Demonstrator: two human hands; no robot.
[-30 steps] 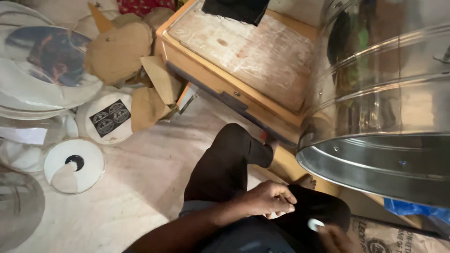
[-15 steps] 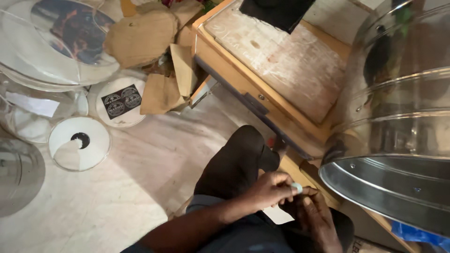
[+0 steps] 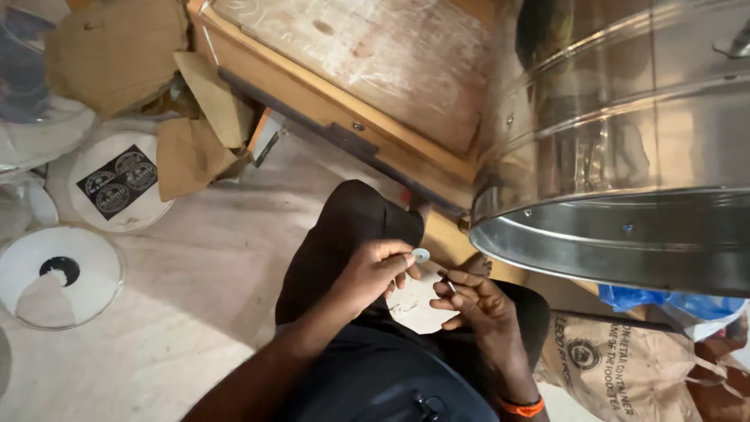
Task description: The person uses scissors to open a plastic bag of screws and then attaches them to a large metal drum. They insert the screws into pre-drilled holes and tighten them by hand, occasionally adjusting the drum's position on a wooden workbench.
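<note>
Fingertips (image 3: 400,262) of left hand (image 3: 373,273) pinching small silver washer (image 3: 421,255), right hand (image 3: 476,301) at four o'clock gripping thin pin (image 3: 451,286).

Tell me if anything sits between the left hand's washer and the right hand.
Nothing visible does. The left hand pinches the small round washer in its fingers, and the right hand waits just beside it, with only open space over the dark trouser knee between them.

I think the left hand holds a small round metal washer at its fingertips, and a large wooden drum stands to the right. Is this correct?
Not quite: in the head view the drum is shiny metal, not wooden. The left hand does hold the small round washer at its fingertips.
</note>
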